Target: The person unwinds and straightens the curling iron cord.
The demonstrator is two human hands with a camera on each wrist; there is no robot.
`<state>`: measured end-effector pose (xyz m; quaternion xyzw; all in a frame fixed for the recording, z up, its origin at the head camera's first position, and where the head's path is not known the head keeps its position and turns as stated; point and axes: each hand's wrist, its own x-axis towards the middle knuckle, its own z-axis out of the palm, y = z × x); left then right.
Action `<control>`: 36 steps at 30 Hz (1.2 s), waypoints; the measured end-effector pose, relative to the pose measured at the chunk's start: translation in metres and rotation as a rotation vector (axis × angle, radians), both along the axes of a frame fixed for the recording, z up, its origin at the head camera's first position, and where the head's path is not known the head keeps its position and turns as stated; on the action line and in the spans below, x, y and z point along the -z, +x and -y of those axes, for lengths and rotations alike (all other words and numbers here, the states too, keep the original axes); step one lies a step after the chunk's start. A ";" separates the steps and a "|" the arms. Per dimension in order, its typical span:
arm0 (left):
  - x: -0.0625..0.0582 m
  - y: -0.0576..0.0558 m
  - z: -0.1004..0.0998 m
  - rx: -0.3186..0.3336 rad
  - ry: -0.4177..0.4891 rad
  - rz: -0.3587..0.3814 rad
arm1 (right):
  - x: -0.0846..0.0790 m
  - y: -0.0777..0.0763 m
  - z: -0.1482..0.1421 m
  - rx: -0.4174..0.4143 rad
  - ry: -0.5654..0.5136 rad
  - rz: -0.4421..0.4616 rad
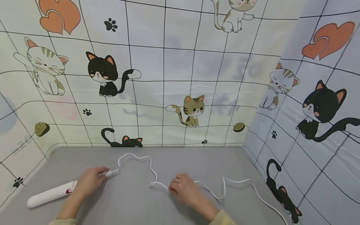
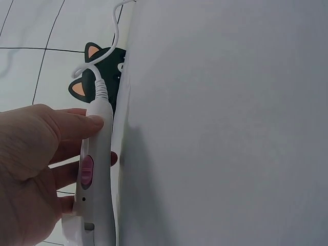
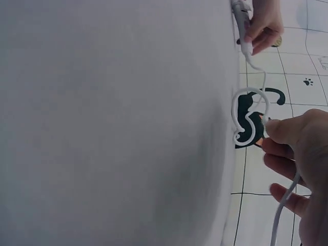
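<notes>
A white hair straightener (image 1: 47,196) lies slanted on the grey tabletop at the left, its rounded end towards the near left. My left hand (image 1: 88,182) grips its handle near the cord end. In the left wrist view, the thumb lies along the handle (image 2: 102,138), above a pink switch (image 2: 86,170); the other fingers are behind, partly hidden. From the handle, a white cord (image 1: 129,153) runs right in loose bends. My right hand (image 1: 187,190) pinches this cord near the table's middle. The right wrist view shows thumb and forefinger on it, with the cord (image 3: 280,210) trailing past the palm.
The grey tabletop (image 1: 135,200) ends against a white cloth wall (image 1: 149,112) printed with cats, hearts and grid lines. Another cloth wall (image 1: 317,156) stands along the right. Beyond my right hand, the cord continues in bends off the near right edge.
</notes>
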<state>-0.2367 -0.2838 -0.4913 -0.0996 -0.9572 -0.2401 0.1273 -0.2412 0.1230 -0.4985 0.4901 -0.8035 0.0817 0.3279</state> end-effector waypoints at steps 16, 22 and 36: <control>0.002 -0.002 0.000 0.008 0.003 -0.019 | 0.005 0.019 -0.015 -0.094 0.392 0.340; 0.002 -0.005 0.003 0.001 0.000 -0.002 | 0.003 0.025 -0.016 -0.090 0.495 0.309; -0.001 -0.001 0.002 0.007 -0.011 0.013 | 0.002 0.030 -0.017 -0.060 0.327 0.483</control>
